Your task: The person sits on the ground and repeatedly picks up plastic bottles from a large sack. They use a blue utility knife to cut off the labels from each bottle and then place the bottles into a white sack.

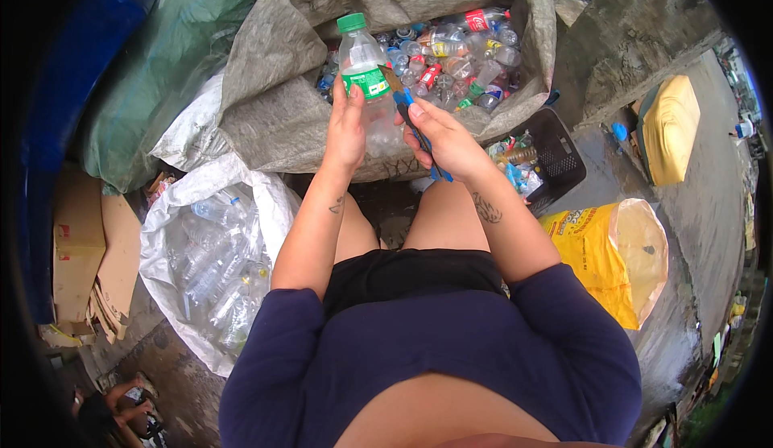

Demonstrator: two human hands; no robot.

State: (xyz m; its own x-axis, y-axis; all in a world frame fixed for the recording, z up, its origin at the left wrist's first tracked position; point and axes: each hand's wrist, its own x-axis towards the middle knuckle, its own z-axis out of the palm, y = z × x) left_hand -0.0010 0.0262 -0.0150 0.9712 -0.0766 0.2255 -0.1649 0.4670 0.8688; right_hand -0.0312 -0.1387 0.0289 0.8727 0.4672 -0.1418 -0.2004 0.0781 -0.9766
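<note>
My left hand (pixel 348 130) is closed around a clear plastic bottle (pixel 361 50) with a green cap and a green label, held upright. In my right hand (pixel 443 136) is a knife (pixel 391 78) with a rusty brown blade and a handle wrapped in blue. Its blade lies against the label's right side; whether it has cut in, I cannot tell. Behind the bottle a large grey sack (pixel 282 114) gapes wide, filled with many used plastic bottles (pixel 459 66), some with red labels.
At left stands a white sack (pixel 165 275) of clear bottles beside flattened cardboard (pixel 79 247). A black crate (pixel 564 162) with mixed scraps sits right of my knees, near an opened yellow sack (pixel 592 247). Another person's limbs (pixel 121 408) show at lower left.
</note>
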